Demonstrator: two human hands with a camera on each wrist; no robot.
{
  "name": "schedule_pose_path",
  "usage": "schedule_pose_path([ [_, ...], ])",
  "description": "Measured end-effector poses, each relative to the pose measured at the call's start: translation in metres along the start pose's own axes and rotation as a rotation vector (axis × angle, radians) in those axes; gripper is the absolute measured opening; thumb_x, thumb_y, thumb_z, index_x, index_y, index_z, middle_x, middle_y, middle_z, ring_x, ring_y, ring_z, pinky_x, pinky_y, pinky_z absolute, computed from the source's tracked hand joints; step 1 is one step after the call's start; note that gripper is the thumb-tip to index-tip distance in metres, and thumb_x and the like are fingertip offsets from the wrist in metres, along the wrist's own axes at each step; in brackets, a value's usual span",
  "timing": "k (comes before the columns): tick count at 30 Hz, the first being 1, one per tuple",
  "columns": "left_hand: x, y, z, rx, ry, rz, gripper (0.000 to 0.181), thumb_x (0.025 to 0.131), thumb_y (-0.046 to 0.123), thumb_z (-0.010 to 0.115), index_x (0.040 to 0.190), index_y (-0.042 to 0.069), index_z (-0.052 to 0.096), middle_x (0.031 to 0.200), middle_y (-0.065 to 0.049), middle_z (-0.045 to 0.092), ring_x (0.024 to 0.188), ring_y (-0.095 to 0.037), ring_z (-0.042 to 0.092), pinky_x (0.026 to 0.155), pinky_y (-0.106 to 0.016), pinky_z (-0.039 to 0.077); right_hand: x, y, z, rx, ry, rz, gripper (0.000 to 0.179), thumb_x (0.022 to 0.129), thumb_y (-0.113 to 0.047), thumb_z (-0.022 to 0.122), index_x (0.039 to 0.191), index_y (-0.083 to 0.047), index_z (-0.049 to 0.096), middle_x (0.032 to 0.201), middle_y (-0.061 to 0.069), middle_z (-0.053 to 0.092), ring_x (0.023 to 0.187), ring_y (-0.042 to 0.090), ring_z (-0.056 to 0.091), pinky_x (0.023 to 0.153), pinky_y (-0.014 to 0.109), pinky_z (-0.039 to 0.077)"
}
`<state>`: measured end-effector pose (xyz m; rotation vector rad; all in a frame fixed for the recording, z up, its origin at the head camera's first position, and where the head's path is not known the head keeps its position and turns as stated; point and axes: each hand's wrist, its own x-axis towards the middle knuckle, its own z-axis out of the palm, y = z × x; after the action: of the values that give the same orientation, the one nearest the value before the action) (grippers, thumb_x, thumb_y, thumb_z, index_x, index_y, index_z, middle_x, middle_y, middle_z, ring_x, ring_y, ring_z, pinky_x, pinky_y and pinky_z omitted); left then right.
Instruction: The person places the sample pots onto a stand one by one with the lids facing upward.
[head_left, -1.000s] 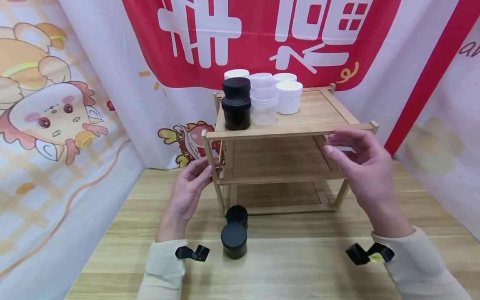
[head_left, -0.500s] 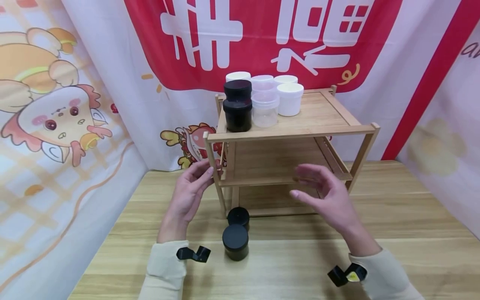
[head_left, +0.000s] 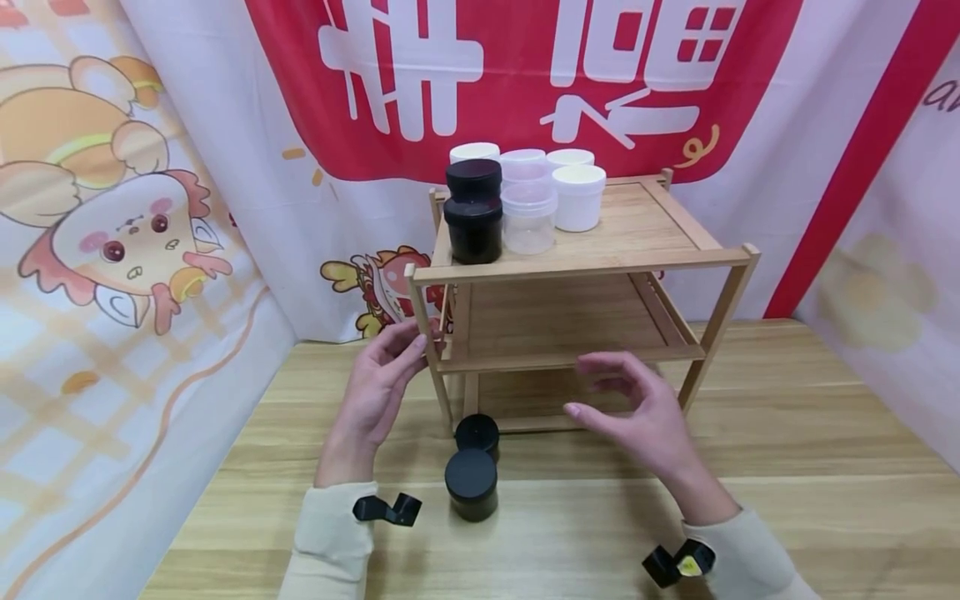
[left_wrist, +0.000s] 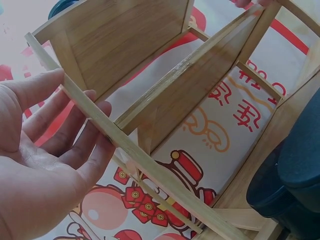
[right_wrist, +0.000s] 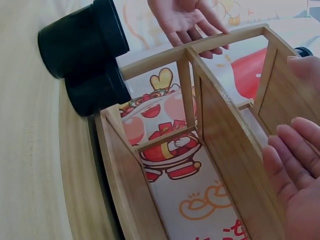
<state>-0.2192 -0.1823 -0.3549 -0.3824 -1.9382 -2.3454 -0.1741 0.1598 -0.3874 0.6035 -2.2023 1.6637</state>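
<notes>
A three-tier wooden rack [head_left: 652, 221] stands on the table. My left hand [head_left: 375, 379] holds its front left post [left_wrist: 107, 127], the thumb on one side and fingers curled behind, as the left wrist view shows. My right hand [head_left: 637, 408] hovers before the middle and lower tiers, thumb and fingers apart, holding nothing. On the table by the rack's front left foot are two black lidded jars, the nearer jar [head_left: 471, 485] partly covering the farther jar [head_left: 477, 432].
The top tier carries stacked black jars [head_left: 476, 232] at its left front corner, a clear jar [head_left: 529, 225] beside them and several white jars [head_left: 579, 198]. Printed cloth [head_left: 360, 150] hangs behind and at both sides. Wooden table [head_left: 570, 533] surface extends in front.
My right hand has left the rack's upper right side and moved left and down to the front of the lower tiers. My left hand stays on the post.
</notes>
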Motion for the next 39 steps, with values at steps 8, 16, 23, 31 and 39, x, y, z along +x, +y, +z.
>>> schedule_pose_path([
  [8,0.0,0.002,-0.001,0.016,0.011,-0.015,0.034,0.109,0.015,0.063,0.142,0.005,0.061,0.131,0.0,0.067,0.128,-0.021,0.06,0.109,-0.033,0.056,-0.003,0.004,0.016,-0.043,-0.109,0.017,0.053,0.084,-0.016,0.094,0.132,-0.017,0.07,0.135,0.005,0.074,0.119,0.019,0.069,0.104,0.022,0.055],
  [16,0.0,0.004,-0.004,0.003,0.007,-0.018,0.033,0.11,0.013,0.063,0.141,0.006,0.061,0.133,0.0,0.065,0.128,-0.021,0.061,0.109,-0.032,0.057,-0.007,0.012,0.044,-0.065,-0.211,0.029,0.082,0.078,-0.032,0.098,0.15,-0.022,0.06,0.152,-0.004,0.064,0.14,0.021,0.061,0.12,0.049,0.049],
  [23,-0.001,0.005,-0.005,0.007,0.005,-0.028,0.034,0.11,0.015,0.063,0.143,0.006,0.061,0.135,-0.003,0.064,0.129,-0.022,0.061,0.109,-0.032,0.057,-0.015,0.021,0.067,-0.051,-0.304,0.061,0.096,0.075,-0.04,0.099,0.156,-0.02,0.053,0.159,0.002,0.059,0.143,0.036,0.059,0.121,0.06,0.046],
  [31,-0.003,0.005,-0.003,0.005,0.007,-0.039,0.037,0.11,0.015,0.063,0.145,0.005,0.059,0.138,-0.007,0.065,0.132,-0.026,0.062,0.11,-0.033,0.057,-0.027,0.027,0.088,-0.082,-0.362,0.058,0.101,0.073,-0.046,0.099,0.159,-0.022,0.05,0.161,0.0,0.056,0.144,0.027,0.058,0.121,0.05,0.05],
  [39,-0.003,0.004,-0.001,0.009,0.001,-0.041,0.04,0.11,0.016,0.063,0.147,0.004,0.057,0.144,-0.016,0.061,0.131,-0.027,0.063,0.111,-0.034,0.056,-0.032,0.033,0.095,-0.076,-0.377,-0.002,0.091,0.078,-0.039,0.098,0.156,-0.019,0.055,0.156,0.002,0.06,0.141,0.028,0.06,0.117,0.045,0.054],
])
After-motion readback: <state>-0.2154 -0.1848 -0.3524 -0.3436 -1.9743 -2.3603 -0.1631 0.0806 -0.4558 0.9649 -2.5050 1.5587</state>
